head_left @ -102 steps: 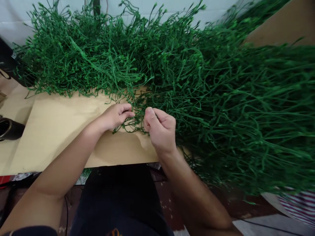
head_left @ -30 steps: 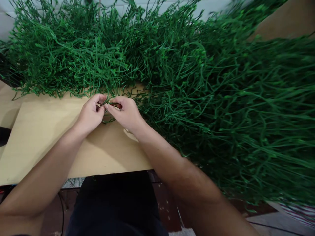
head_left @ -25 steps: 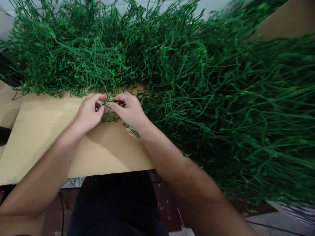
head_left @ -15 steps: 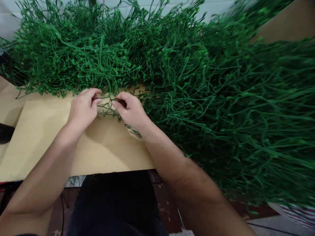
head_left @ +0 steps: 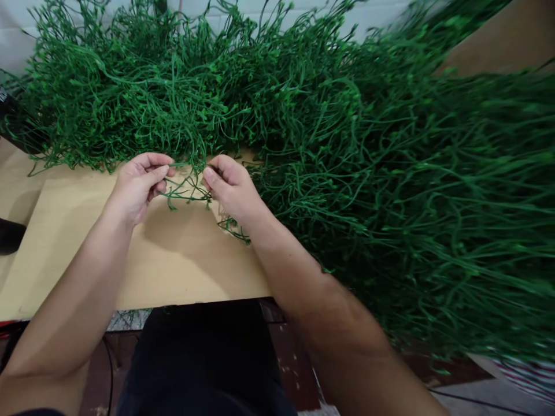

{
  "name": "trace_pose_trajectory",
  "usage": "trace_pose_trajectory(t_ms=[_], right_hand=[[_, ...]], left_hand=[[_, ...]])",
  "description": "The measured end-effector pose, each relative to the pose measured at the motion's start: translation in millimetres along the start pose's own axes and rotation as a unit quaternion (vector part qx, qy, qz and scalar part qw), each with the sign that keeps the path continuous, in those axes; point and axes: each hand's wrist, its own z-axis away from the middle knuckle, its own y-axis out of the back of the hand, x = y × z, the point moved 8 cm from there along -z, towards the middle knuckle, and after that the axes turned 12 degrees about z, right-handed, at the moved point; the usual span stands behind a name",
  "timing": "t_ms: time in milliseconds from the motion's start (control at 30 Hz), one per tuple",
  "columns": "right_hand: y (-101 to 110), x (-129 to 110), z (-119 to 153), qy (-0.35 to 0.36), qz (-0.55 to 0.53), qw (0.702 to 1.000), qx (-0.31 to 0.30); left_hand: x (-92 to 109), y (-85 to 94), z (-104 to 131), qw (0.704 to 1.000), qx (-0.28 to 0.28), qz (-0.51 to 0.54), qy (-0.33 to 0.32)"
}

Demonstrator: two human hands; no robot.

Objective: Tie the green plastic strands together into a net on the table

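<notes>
Between both hands runs a thin green plastic plant stem (head_left: 187, 184) with branching, bud-like tips. My left hand (head_left: 141, 182) pinches one end of it between thumb and forefinger, the other fingers curled beneath. On the other side, my right hand (head_left: 232, 185) has thumb and forefinger pressed together on the stem; the exact grip point is partly hidden. Both hands hover just above a tan cardboard sheet (head_left: 173, 260). A few loose green sprigs (head_left: 234, 228) lie under my right wrist.
A thick heap of artificial green stems (head_left: 130, 98) lines the back against a white wall (head_left: 381, 17). A larger mass of stems (head_left: 433, 231) fills the right side. A cardboard flap (head_left: 503, 43) rises at back right. Dark objects (head_left: 11, 236) stand at the left edge.
My left hand has shifted slightly left and turned, its thumb now pressing on the stem. My right hand has moved a little up and right, so the hands are farther apart.
</notes>
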Motion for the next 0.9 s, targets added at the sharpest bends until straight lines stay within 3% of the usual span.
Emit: trace_pose_trajectory(t_ms=[133,300,567,667,800,900], right_hand=[[2.2,-0.8,-0.5,0.003,-0.003,1.000,-0.001],[-1.4,-2.3,1.1,0.000,0.035,0.999,-0.019],[1.1,-4.2,0.6,-0.009,0.002,1.000,-0.004],[4.1,-1.8,0.5,-0.022,-0.028,0.999,0.008],[10.0,-1.7,0.7,-0.032,-0.038,0.998,0.026],[11.9,-2.7,0.6,-0.039,-0.033,0.998,0.030]], left_hand=[[13.6,8.4,1.0,0.999,0.003,-0.023,-0.025],[28.0,15.2,3.9,0.972,0.035,-0.220,-0.074],[31.6,29.6,4.6,0.950,0.037,-0.306,-0.051],[31.6,33.3,4.2,0.960,0.009,-0.277,-0.048],[37.3,29.4,5.6,0.984,-0.046,-0.159,-0.061],[40.4,32.1,3.9,0.995,-0.020,-0.068,-0.070]])
